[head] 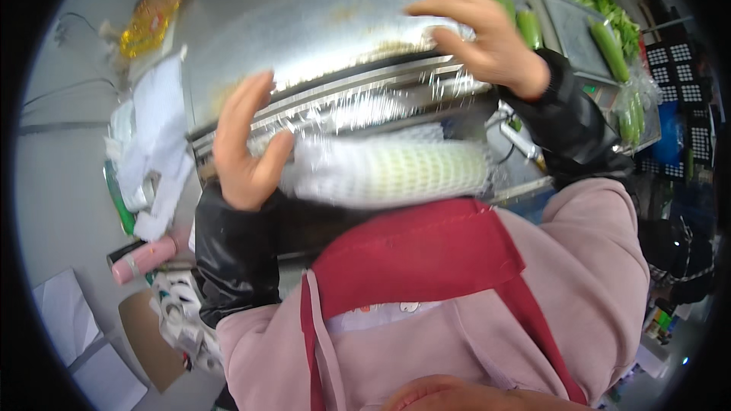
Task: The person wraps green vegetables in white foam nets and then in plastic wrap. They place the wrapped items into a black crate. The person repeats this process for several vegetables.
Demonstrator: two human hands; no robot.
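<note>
A long pale-green vegetable in a white foam net sleeve [425, 171] lies crosswise just in front of my red apron. Its white left end is blurred, and its kind cannot be told. Beyond it, shiny clear plastic film [365, 111] stretches along the metal bars of a wrapping machine [320, 28]. My left hand [245, 148] is by the sleeve's left end, fingers raised and thumb apart. Over the machine's right part, my right hand [480, 34] hovers with spread fingers. Neither hand shows anything gripped; whether film touches the fingers is unclear.
Green gourd-like vegetables [528, 28], a grey tray [577, 34] and leafy greens [619, 23] lie at right. White foam nets [160, 120] are piled at left, above a pink bottle [148, 257]. A yellow packet [151, 23] sits at the upper left.
</note>
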